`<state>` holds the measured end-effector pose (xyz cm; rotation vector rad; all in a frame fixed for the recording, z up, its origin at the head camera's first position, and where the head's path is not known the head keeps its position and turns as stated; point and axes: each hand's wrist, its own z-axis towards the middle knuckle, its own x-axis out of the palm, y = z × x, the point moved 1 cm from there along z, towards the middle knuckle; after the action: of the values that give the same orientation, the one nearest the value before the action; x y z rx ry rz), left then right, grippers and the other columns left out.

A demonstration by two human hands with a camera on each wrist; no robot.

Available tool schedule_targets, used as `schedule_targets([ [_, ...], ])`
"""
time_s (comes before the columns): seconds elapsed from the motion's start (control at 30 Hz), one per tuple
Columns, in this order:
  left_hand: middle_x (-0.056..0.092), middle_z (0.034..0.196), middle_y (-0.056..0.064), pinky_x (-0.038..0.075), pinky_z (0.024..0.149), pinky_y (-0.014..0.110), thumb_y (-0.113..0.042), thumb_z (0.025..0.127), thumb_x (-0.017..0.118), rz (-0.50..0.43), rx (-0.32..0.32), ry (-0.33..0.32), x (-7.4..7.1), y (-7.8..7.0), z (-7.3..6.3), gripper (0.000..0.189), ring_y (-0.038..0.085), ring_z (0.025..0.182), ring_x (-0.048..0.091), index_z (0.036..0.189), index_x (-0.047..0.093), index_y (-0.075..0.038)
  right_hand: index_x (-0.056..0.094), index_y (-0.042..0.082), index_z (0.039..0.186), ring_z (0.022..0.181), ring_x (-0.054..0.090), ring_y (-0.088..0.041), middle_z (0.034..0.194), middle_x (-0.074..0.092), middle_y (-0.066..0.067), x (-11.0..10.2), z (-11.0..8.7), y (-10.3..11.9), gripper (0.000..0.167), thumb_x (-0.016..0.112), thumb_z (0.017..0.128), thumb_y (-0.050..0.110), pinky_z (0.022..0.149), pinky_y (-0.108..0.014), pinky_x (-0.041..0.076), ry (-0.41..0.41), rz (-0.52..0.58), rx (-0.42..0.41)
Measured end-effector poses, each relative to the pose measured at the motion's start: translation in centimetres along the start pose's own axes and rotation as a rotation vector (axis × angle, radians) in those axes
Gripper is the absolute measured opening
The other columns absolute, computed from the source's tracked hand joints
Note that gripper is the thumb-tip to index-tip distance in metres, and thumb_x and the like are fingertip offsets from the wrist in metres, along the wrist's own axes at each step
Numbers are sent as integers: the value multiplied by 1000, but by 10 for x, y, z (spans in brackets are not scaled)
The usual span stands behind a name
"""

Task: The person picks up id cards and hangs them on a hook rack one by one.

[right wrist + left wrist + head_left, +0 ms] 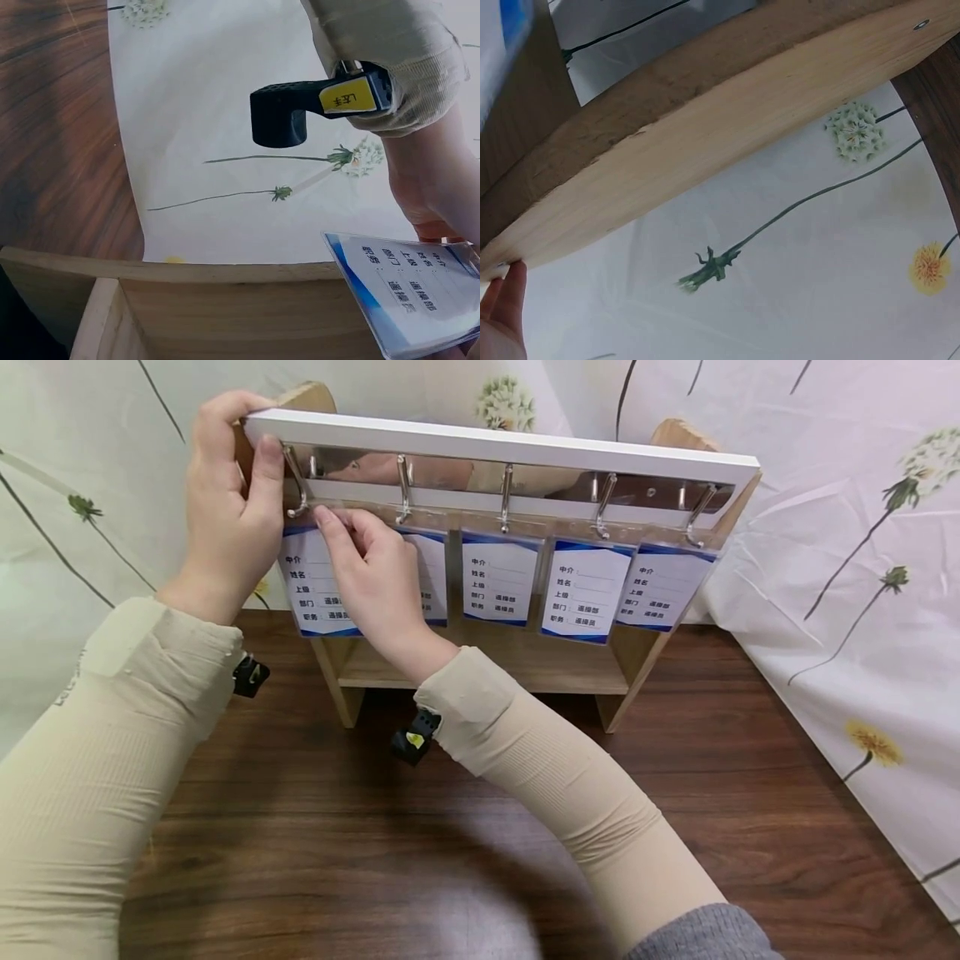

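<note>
My left hand (236,510) grips the left end of a white hook rail (510,439), thumb on the front and fingers over the top. Its fingertips also show against the wooden side panel (705,142) in the left wrist view. With thumb and index finger, my right hand (386,572) pinches the clear top edge of the leftmost badge holder (309,581), just below the first metal hook (297,485). That badge holder (409,292) tilts in the right wrist view. Whether its slot is on the hook is hidden. Several similar badge holders (501,578) hang along the rail.
The rail tops a wooden stand with a lower shelf (487,664) on a dark wood-grain surface (465,827). White cloth printed with flowers (847,568) surrounds it. Small black cameras are strapped to both sleeved wrists, the left one (277,116) close to the stand.
</note>
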<state>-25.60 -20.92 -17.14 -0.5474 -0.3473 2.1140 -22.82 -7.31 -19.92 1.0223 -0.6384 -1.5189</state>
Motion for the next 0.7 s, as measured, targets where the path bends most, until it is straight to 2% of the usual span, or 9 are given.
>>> schedule_targets([
  [0.23,42,107,-24,32,80,16,-19,104,44,9,-27,5,-1,0,-1,27,-4,88,43,129,52,-13,74,10,105,67,59,-2,82,73,-1,2,-3,-4,29,56,101,33,58,-15,42,-43,-39,16],
  [0.43,43,109,-22,33,79,16,-17,104,44,-20,-29,-3,-1,0,-1,26,-3,89,45,129,52,-12,76,10,101,63,58,0,77,72,0,5,-1,-4,29,58,100,33,56,-15,40,-102,-58,-2],
  [0.53,44,108,-22,32,78,16,-17,104,44,-24,-32,-8,-1,-1,0,26,-3,86,45,128,52,-12,76,10,103,65,60,1,80,74,0,7,-1,-5,29,59,99,33,56,-14,41,-118,-35,-2],
  [0.7,45,110,-22,35,83,16,-15,103,44,-42,-29,-8,1,-2,0,26,-2,90,47,128,53,-11,74,8,107,73,64,1,91,77,-3,8,-4,-11,28,62,98,31,64,-12,47,-135,23,-12],
])
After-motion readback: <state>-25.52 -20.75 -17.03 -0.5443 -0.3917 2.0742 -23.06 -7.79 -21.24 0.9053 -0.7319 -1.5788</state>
